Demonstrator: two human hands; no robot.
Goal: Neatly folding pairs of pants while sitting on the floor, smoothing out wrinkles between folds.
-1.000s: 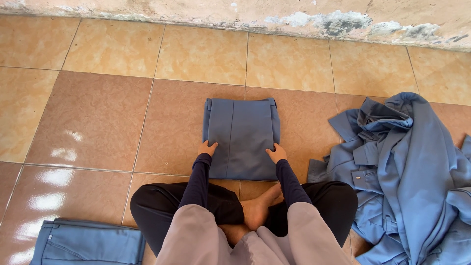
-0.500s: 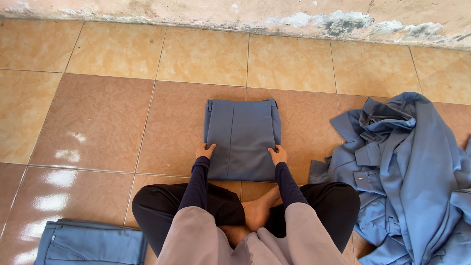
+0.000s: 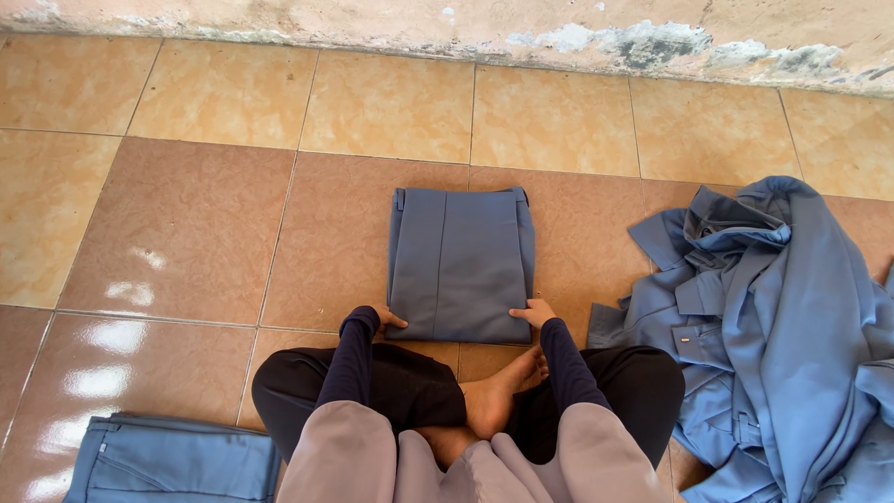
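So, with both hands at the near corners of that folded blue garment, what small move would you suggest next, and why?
Probably lift the folded blue garment and carry it toward the folded blue piece at the person's left. The left hand and right hand touch its near corners, it lies flat and squared on the tiled floor, and an unfolded heap of blue clothes waits on the right.

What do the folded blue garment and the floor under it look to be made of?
Folded garment: likely a woven cloth, matte; it holds flat, crisp creases and sewn seams. Floor: probably glazed ceramic tile, glossy; it shows grout lines and bright reflections. Both hands, left hand and right hand, rest at its near corners.
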